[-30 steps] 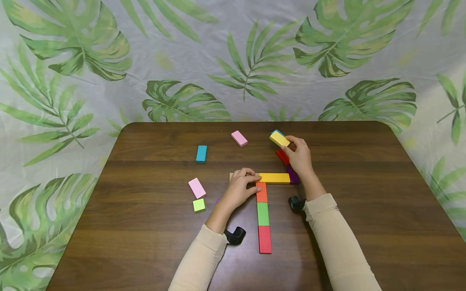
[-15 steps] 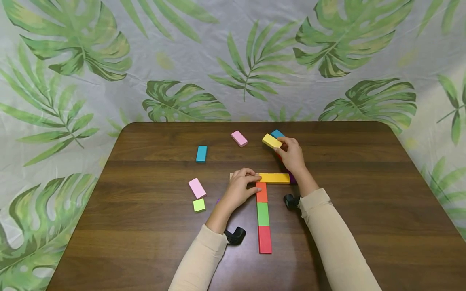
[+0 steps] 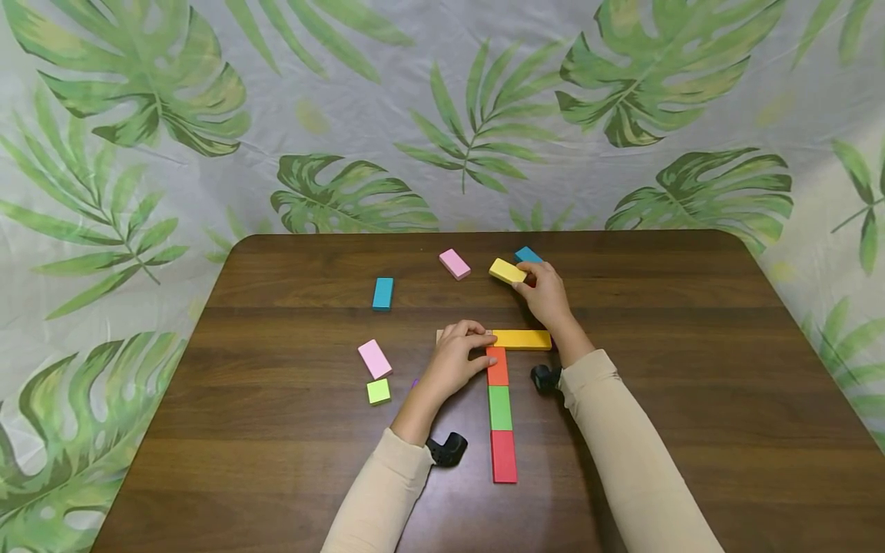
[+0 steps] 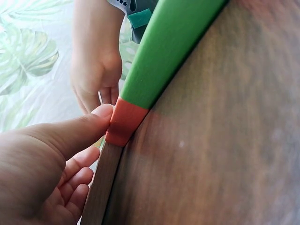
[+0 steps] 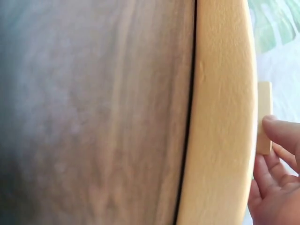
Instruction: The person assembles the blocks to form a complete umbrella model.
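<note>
In the head view my right hand pinches a pale yellow block between thumb and fingers, over the far part of the table. The right wrist view shows the thumb on this block. My left hand rests at the joint of a T-shaped line of blocks, its thumb touching an orange block and its fingers loosely bent. A longer yellow-orange block runs right from there. Toward me follow a green block and a red block. Below my left hand a wooden block is mostly hidden.
Around the dark wooden table lie a blue block, pink blocks and a lime block. Another blue block is just beyond my right hand. A leaf-patterned cloth hangs behind the far edge.
My right hand has moved left and slightly toward me with the yellow block, away from the far blue block. It now covers the red and most of the purple block. My left hand stays put.
</note>
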Tool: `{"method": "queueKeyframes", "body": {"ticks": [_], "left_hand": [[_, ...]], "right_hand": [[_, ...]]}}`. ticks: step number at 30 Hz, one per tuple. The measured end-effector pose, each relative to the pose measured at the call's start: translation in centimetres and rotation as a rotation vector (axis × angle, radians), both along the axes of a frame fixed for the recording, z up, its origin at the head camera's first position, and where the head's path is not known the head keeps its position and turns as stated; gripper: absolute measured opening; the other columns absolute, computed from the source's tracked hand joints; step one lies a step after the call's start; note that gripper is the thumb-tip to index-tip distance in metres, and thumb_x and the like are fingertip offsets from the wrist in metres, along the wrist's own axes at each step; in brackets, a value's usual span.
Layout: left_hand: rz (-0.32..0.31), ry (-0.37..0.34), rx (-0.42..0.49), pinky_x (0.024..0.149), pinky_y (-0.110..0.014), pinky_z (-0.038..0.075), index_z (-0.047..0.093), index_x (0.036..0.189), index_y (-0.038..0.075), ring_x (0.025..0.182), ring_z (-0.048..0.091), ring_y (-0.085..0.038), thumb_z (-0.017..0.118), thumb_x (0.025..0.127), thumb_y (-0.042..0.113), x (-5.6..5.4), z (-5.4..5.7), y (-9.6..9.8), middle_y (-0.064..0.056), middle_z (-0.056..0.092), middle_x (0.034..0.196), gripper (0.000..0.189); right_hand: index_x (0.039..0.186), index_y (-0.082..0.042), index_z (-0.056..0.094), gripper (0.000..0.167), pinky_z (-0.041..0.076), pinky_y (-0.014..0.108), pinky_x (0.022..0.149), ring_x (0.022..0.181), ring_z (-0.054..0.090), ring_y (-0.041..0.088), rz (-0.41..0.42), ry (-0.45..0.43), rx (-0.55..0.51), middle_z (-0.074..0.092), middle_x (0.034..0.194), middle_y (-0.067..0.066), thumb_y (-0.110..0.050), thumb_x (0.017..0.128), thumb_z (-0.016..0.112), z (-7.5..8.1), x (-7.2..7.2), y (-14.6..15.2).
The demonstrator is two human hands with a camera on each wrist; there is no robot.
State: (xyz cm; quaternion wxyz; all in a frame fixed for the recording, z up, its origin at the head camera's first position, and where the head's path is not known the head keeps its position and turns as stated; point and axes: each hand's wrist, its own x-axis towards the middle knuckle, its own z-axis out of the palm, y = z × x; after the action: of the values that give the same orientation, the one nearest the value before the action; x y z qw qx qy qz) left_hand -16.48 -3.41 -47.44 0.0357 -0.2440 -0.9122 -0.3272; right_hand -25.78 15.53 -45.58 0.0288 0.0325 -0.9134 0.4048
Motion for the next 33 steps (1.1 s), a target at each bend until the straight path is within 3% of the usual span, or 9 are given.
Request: {"method": "queueKeyframes", "body": {"ticks": [4, 9, 18, 33], "left_hand": [[0.000, -0.006, 0.003, 0.084, -0.034, 0.029, 0.068, 0.108, 0.016, 0.101, 0.044, -0.020, 0.071, 0.077, 0.027, 0.02, 0.00, -0.01, 0.000, 0.052, 0.109, 0.033], [0.005, -0.025, 0.014, 0.086, -0.034, 0.031, 0.067, 0.109, 0.016, 0.102, 0.043, -0.020, 0.071, 0.078, 0.027, 0.09, 0.01, -0.03, 0.000, 0.052, 0.109, 0.033], [0.004, -0.029, 0.022, 0.087, -0.035, 0.030, 0.067, 0.109, 0.016, 0.103, 0.043, -0.020, 0.071, 0.078, 0.026, 0.11, -0.05, -0.04, 0.000, 0.052, 0.109, 0.033], [0.000, -0.022, 0.016, 0.086, -0.035, 0.030, 0.067, 0.110, 0.016, 0.103, 0.042, -0.021, 0.070, 0.078, 0.027, 0.09, 0.05, -0.03, 0.000, 0.051, 0.109, 0.033]], "right_hand": [[0.122, -0.003, 0.054, 0.036, 0.037, 0.045, 0.088, 0.102, 0.045, 0.033, -0.004, -0.022, 0.029, 0.047, 0.116, 0.018, -0.010, 0.086, 0.060, 0.00, -0.02, -0.05], [0.121, -0.005, 0.055, 0.037, 0.019, 0.052, 0.098, 0.120, 0.036, 0.035, -0.007, -0.031, 0.104, 0.046, 0.126, 0.017, -0.014, 0.086, 0.061, -0.29, -0.17, -0.03], [0.122, -0.009, 0.055, 0.038, 0.018, 0.053, 0.091, 0.119, 0.037, 0.035, -0.040, -0.059, 0.169, 0.046, 0.129, 0.014, -0.018, 0.086, 0.062, -0.80, -0.26, 0.17], [0.125, -0.011, 0.054, 0.039, 0.018, 0.054, 0.090, 0.118, 0.038, 0.036, -0.066, -0.087, 0.166, 0.043, 0.132, 0.014, -0.020, 0.087, 0.060, -0.64, -0.28, 0.21]]}}
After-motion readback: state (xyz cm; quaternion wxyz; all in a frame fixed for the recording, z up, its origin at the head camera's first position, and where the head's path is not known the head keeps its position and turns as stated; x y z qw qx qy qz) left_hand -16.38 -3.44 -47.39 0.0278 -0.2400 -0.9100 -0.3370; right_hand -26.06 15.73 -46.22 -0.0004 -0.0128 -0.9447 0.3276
